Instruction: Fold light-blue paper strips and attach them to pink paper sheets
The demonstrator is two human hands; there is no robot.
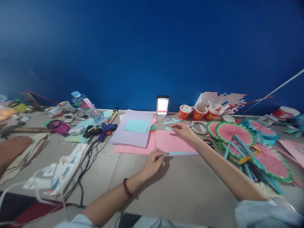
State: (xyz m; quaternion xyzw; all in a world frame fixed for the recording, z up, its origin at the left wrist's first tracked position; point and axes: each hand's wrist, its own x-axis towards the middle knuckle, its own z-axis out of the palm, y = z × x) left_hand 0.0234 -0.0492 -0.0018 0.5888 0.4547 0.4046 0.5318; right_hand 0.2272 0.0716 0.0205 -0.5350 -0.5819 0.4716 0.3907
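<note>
Working at the table (190,190), we have watermelon-look fans (235,134) heaped on our right, pleated and open, so some pieces look finished. The pink paper (177,142) lies flat before us, unpleated; we judge this piece to be at an early stage, with any folding left to do. Left of it, lilac paper (118,134) rests over another pink sheet (133,149), with a blue sheet (136,126) on top, seemingly stock not yet used. Our right hand (181,130) is at the pink paper's far edge, our left hand (155,161) at its near edge. Along that near edge runs a blue strip (177,153), apparently placed, though we cannot tell whether it is stuck. The left grip looks pinched by the strip's end, the right one beside a blue scrap (168,129); whether either holds anything, we cannot tell.
</note>
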